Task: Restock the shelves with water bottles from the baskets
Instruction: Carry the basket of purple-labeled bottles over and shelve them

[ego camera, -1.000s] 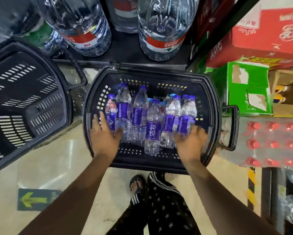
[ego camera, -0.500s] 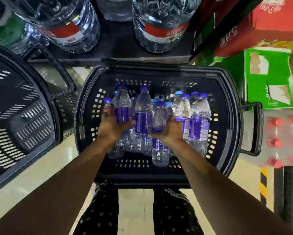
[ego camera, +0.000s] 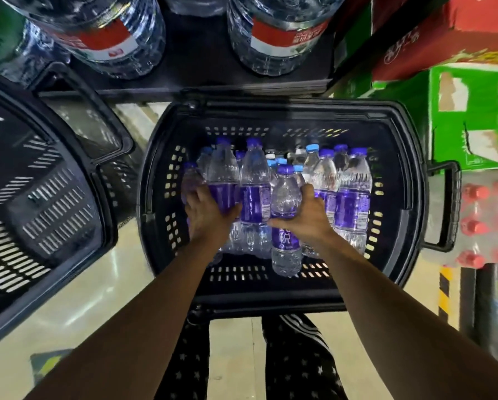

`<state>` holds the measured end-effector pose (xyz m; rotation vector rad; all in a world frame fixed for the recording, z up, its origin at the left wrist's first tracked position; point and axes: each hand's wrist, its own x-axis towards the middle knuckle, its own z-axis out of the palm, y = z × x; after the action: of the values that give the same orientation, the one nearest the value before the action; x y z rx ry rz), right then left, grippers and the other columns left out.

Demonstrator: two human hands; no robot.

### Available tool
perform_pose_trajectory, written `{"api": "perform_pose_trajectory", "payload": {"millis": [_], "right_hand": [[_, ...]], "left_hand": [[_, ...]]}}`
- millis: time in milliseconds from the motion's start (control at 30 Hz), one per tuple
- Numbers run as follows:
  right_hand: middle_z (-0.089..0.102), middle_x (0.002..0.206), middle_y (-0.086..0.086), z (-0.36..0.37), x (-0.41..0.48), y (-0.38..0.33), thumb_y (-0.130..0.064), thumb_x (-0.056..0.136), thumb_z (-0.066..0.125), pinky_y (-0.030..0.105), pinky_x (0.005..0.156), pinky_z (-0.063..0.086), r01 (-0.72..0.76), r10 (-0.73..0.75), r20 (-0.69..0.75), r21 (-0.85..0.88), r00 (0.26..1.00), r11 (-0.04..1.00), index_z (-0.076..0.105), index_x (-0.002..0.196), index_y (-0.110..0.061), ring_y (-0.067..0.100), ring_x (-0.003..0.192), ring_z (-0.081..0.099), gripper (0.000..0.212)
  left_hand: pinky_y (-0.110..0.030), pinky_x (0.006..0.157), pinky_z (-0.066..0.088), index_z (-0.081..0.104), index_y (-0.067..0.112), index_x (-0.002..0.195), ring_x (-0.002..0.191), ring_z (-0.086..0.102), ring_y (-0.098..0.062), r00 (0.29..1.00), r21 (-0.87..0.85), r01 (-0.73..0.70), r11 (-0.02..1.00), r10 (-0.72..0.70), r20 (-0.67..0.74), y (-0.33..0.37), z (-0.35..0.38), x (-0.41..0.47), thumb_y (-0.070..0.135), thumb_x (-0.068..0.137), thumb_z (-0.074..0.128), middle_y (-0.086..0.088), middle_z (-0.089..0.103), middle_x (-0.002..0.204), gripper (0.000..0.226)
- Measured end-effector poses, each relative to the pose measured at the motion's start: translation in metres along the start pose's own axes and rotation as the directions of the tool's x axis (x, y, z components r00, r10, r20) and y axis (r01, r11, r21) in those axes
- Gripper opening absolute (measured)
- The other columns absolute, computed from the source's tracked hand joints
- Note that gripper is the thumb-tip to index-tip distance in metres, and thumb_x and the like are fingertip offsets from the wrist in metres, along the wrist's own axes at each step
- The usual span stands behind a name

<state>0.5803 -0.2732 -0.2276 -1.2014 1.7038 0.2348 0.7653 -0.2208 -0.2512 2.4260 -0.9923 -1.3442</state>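
A black plastic basket stands on the floor below me, holding several small water bottles with purple labels and blue caps. My left hand is wrapped around the bottles at the left of the cluster. My right hand grips the front middle bottle, thumb across its purple label. Between my hands stands another upright bottle. More bottles stand to the right, untouched. The dark shelf sits just beyond the basket.
Large water jugs with red labels stand on the low shelf. A second black basket, with nothing in it, lies at the left. Green and red cartons and a wrapped pack of red-capped bottles are at the right. My legs are below the basket.
Both hands have gone from the basket's near edge into the bottle cluster and closed on bottles. The view has moved closer over the basket.
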Motion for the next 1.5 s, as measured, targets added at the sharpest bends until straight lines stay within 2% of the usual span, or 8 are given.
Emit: {"api": "perform_pose_trajectory", "payload": {"millis": [200, 367, 533, 733, 1000, 1200, 1367, 1500], "right_hand": [[0.049, 0.085, -0.007, -0.009, -0.007, -0.001, -0.034, 0.066, 0.086, 0.029, 0.071, 0.05, 0.045, -0.045, 0.068, 0.013, 0.997, 0.999, 0.015, 0.147, -0.024, 0.016, 0.074, 0.054, 0.109], [0.049, 0.136, -0.001, -0.025, -0.028, -0.004, -0.025, 0.07, 0.085, 0.014, 0.071, 0.044, 0.051, -0.069, 0.096, 0.181, 0.993, 0.982, 0.018, 0.148, -0.02, 0.008, 0.093, 0.054, 0.103], [0.031, 0.154, 0.007, -0.067, -0.066, -0.029, -0.028, 0.069, 0.086, 0.042, 0.107, 0.042, 0.014, -0.039, 0.059, 0.378, 0.997, 0.926, 0.015, 0.151, -0.019, 0.028, 0.133, 0.041, 0.109], [0.066, 0.118, -0.007, -0.136, -0.136, -0.086, -0.023, 0.065, 0.089, 0.016, 0.069, 0.05, 0.162, -0.18, -0.002, 0.437, 0.984, 0.885, 0.052, 0.12, -0.024, 0.007, 0.089, 0.064, 0.065], [0.075, 0.093, -0.002, -0.201, -0.253, -0.139, -0.021, 0.065, 0.087, 0.024, 0.074, 0.052, 0.336, -0.295, -0.16, 0.474, 0.942, 0.814, 0.071, 0.094, -0.019, 0.011, 0.082, 0.069, 0.033], [0.075, 0.087, -0.003, -0.224, -0.323, -0.157, -0.021, 0.063, 0.089, 0.023, 0.07, 0.052, 0.395, -0.336, -0.206, 0.491, 0.919, 0.777, 0.07, 0.089, -0.018, 0.012, 0.076, 0.068, 0.032], [0.075, 0.087, -0.002, -0.25, -0.345, -0.173, -0.013, 0.066, 0.086, 0.025, 0.07, 0.05, 0.463, -0.406, -0.222, 0.458, 0.886, 0.759, 0.07, 0.087, -0.02, 0.011, 0.077, 0.069, 0.027], [0.075, 0.086, -0.004, -0.285, -0.333, -0.188, -0.014, 0.068, 0.085, 0.02, 0.066, 0.054, 0.513, -0.469, -0.211, 0.421, 0.858, 0.748, 0.069, 0.09, -0.023, 0.01, 0.076, 0.071, 0.029]], "left_hand": [[-0.022, 0.07, 0.043, 0.039, 0.014, 0.125, 0.089, 0.06, -0.015, 0.999, -0.136, -0.032, 0.99, 0.031, -0.011, 0.003, -0.005, -0.009, 0.029, 0.08, 0.077, 0.008, 0.06, 0.098, 0.06], [-0.024, 0.071, 0.055, 0.057, 0.025, 0.107, 0.073, 0.067, 0.004, 0.995, -0.356, 0.038, 0.934, -0.002, 0.103, 0.012, -0.028, -0.013, 0.018, 0.07, 0.084, 0.011, 0.068, 0.088, 0.047], [-0.012, 0.056, 0.05, 0.061, 0.014, 0.104, 0.071, 0.07, -0.004, 0.971, -0.404, 0.059, 0.913, 0.042, 0.237, 0.042, -0.07, -0.05, 0.006, 0.069, 0.084, 0.002, 0.072, 0.088, 0.042], [-0.028, 0.067, 0.056, 0.059, 0.023, 0.09, 0.076, 0.07, -0.017, 0.951, -0.496, -0.079, 0.865, 0.215, 0.223, 0.107, -0.144, -0.12, -0.004, 0.073, 0.078, 0.002, 0.072, 0.079, 0.038], [-0.008, 0.048, 0.045, 0.054, 0.02, 0.103, 0.055, 0.061, 0.01, 0.941, -0.532, -0.249, 0.809, 0.332, 0.064, 0.159, -0.241, -0.207, 0.014, 0.086, 0.07, 0.01, 0.066, 0.08, 0.024], [-0.045, 0.102, 0.043, 0.051, 0.027, 0.117, 0.104, 0.058, -0.019, 0.958, -0.52, -0.22, 0.825, 0.285, 0.046, 0.176, -0.294, -0.256, 0.06, 0.091, 0.047, -0.003, 0.058, 0.117, 0.042], [-0.029, 0.086, 0.048, 0.055, 0.024, 0.112, 0.091, 0.063, -0.006, 0.93, -0.469, -0.333, 0.818, 0.368, -0.018, 0.212, -0.314, -0.283, 0.044, 0.093, 0.052, 0.008, 0.066, 0.102, 0.028], [-0.039, 0.093, 0.051, 0.06, 0.032, 0.109, 0.1, 0.067, -0.02, 0.919, -0.452, -0.371, 0.811, 0.39, -0.054, 0.248, -0.309, -0.271, 0.071, 0.069, 0.067, 0.002, 0.07, 0.105, 0.056]]}}
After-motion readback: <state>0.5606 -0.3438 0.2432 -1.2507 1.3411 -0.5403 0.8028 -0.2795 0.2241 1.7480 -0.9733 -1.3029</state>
